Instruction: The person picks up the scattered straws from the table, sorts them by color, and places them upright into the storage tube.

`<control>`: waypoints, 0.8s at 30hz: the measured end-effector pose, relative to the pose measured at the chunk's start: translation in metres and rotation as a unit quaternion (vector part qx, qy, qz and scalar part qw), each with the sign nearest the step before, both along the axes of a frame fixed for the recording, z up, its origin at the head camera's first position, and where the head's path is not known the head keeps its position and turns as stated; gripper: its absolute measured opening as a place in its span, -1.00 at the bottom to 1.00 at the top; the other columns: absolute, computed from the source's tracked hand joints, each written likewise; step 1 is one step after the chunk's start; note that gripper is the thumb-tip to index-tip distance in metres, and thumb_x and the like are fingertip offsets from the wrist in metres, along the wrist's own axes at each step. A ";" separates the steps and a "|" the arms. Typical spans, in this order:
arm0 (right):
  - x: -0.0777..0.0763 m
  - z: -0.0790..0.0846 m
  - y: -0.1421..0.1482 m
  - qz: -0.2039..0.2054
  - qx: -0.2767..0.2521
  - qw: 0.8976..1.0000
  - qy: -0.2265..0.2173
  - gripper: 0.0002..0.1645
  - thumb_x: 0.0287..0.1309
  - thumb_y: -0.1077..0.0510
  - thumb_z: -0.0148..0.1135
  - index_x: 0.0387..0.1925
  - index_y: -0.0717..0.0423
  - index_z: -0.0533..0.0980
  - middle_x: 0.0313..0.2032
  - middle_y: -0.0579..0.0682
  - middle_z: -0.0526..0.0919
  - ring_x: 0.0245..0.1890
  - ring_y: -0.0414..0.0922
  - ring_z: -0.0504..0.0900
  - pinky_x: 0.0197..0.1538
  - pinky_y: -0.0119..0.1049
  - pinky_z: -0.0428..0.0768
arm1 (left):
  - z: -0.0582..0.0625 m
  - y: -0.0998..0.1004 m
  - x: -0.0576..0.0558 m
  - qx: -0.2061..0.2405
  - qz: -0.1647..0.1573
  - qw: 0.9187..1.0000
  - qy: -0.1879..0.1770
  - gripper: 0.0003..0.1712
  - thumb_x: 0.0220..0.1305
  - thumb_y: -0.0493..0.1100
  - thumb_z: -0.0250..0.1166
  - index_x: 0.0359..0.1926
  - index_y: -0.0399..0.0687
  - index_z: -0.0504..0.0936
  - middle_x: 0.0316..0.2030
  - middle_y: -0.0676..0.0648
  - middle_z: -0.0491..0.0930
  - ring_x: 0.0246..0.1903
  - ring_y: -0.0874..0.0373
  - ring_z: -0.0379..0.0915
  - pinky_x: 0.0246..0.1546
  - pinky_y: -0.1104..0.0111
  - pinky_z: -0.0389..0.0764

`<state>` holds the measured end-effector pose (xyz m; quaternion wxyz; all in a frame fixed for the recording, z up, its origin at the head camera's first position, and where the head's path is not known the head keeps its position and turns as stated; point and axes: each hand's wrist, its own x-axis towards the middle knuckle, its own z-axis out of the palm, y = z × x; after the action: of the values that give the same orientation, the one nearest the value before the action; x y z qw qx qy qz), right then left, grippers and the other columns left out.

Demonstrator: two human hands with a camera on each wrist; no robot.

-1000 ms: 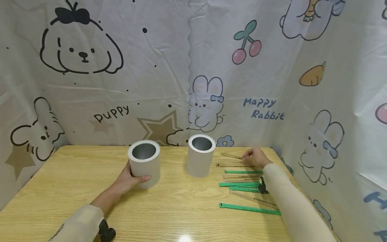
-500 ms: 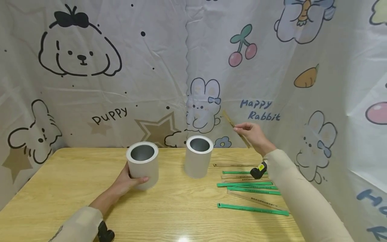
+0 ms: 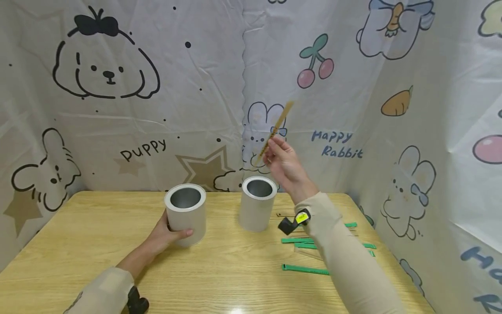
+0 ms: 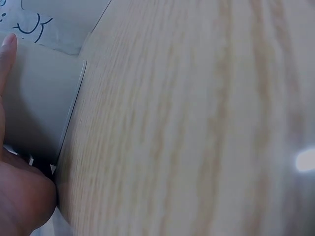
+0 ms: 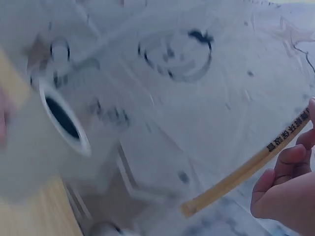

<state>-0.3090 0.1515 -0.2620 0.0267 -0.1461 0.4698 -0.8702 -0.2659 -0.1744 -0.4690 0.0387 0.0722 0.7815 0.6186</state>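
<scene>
Two white cylindrical canisters with grey insides stand upright on the table. My left hand [image 3: 169, 235] grips the left canister [image 3: 195, 221], thumb across its front and the other fingers hidden behind; its smooth side [image 4: 42, 98] shows in the left wrist view. The other canister [image 3: 256, 213] stands untouched to the right. Above and slightly behind it, my right hand [image 3: 287, 165] pinches a brown paper-wrapped straw [image 3: 283, 115], which slants up to the right. Dark printed characters run along this straw [image 5: 236, 173] in the right wrist view.
Several green-wrapped straws [image 3: 306, 269] and brown-wrapped straws [image 3: 307, 253] lie on the right of the wooden table [image 3: 227, 270], partly hidden under my right forearm. A cartoon-printed curtain [image 3: 219, 109] hangs behind the table's far edge and along its right side.
My right hand has picked up a brown-wrapped straw from the far end of the row, raised it and carried it left above the right canister. My left hand has kept its grip.
</scene>
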 end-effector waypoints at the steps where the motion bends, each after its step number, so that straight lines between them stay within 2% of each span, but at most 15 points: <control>1: 0.002 -0.002 -0.012 0.017 -0.020 1.000 -0.005 -0.83 0.18 0.17 0.27 -0.49 -0.16 0.62 -0.49 -0.23 0.57 -0.42 -0.29 0.44 -0.10 -0.38 0.34 | 0.000 0.000 0.000 0.001 -0.001 1.000 0.001 0.25 0.18 -0.12 0.50 0.61 -0.01 -0.22 0.50 -0.26 0.08 0.47 -0.23 0.06 0.45 -0.15 0.11; 4: 0.007 -0.012 -0.049 0.062 -0.053 0.997 -0.016 -0.82 0.21 0.16 0.21 -0.47 -0.16 0.61 -0.51 -0.23 0.57 -0.41 -0.29 0.44 -0.09 -0.39 0.33 | -0.001 -0.001 -0.001 0.002 0.000 1.000 0.003 0.24 0.18 -0.13 0.50 0.60 -0.01 -0.21 0.50 -0.26 0.09 0.46 -0.22 0.08 0.45 -0.14 0.12; 8: 0.012 -0.031 -0.093 0.099 -0.042 0.994 -0.029 -0.57 0.46 0.24 -0.01 -0.47 -0.21 0.60 -0.51 -0.27 0.58 -0.41 -0.33 0.46 -0.10 -0.42 0.35 | 0.000 -0.001 -0.001 0.003 -0.002 1.000 0.007 0.23 0.18 -0.13 0.50 0.60 -0.03 -0.19 0.49 -0.26 0.11 0.46 -0.21 0.10 0.44 -0.11 0.15; 11: 0.013 -0.047 -0.114 0.100 0.016 0.993 -0.054 -0.52 0.52 0.30 -0.07 -0.43 -0.21 0.60 -0.47 -0.27 0.59 -0.42 -0.33 0.44 -0.14 -0.42 0.35 | 0.000 0.000 -0.002 0.005 -0.005 1.000 0.008 0.21 0.19 -0.13 0.49 0.60 -0.02 -0.18 0.49 -0.26 0.12 0.46 -0.21 0.11 0.44 -0.10 0.17; 13: 0.013 -0.056 -0.117 0.084 0.083 0.991 -0.066 -0.65 0.50 0.29 0.00 -0.28 -0.11 0.64 -0.38 -0.28 0.58 -0.43 -0.32 0.40 -0.18 -0.43 0.35 | 0.000 0.002 -0.002 0.006 -0.007 1.000 0.006 0.20 0.20 -0.12 0.48 0.60 -0.01 -0.18 0.49 -0.26 0.12 0.46 -0.22 0.11 0.44 -0.10 0.18; 15: 0.013 -0.062 -0.113 0.058 0.160 0.983 -0.063 -0.79 0.45 0.26 0.10 -0.08 0.03 0.65 -0.31 -0.25 0.56 -0.43 -0.30 0.37 -0.20 -0.43 0.36 | 0.000 0.002 -0.001 0.001 -0.006 1.000 0.001 0.21 0.20 -0.10 0.48 0.60 -0.01 -0.19 0.49 -0.26 0.11 0.46 -0.21 0.11 0.43 -0.10 0.18; 18: 0.013 -0.060 -0.094 0.008 0.249 0.968 -0.034 -0.66 0.39 0.22 0.20 0.15 0.22 0.57 -0.30 -0.24 0.55 -0.43 -0.29 0.36 -0.22 -0.44 0.41 | 0.000 0.002 -0.001 -0.002 -0.004 1.000 -0.002 0.21 0.21 -0.11 0.48 0.60 -0.03 -0.20 0.48 -0.27 0.12 0.45 -0.21 0.13 0.42 -0.08 0.20; 21: 0.014 -0.049 -0.064 -0.021 0.305 0.952 0.010 -0.63 0.38 0.20 0.22 0.15 0.26 0.56 -0.30 -0.26 0.60 -0.35 -0.29 0.46 -0.14 -0.43 0.49 | 0.001 0.001 0.000 -0.003 -0.002 1.000 -0.003 0.22 0.20 -0.12 0.48 0.60 -0.02 -0.20 0.48 -0.27 0.13 0.44 -0.21 0.13 0.43 -0.08 0.18; 24: 0.011 -0.041 -0.026 -0.037 0.354 0.933 0.051 -0.64 0.40 0.17 0.21 0.13 0.27 0.57 -0.23 -0.28 0.63 -0.20 -0.29 0.55 0.00 -0.33 0.56 | 0.000 0.000 -0.002 -0.006 -0.006 1.000 -0.006 0.23 0.20 -0.11 0.48 0.61 -0.03 -0.22 0.48 -0.28 0.12 0.45 -0.22 0.11 0.45 -0.10 0.16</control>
<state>-0.2976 0.1253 -0.3028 0.0204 -0.1540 0.7531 -0.6392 -0.2674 -0.1742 -0.4689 0.0474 0.0731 0.7844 0.6141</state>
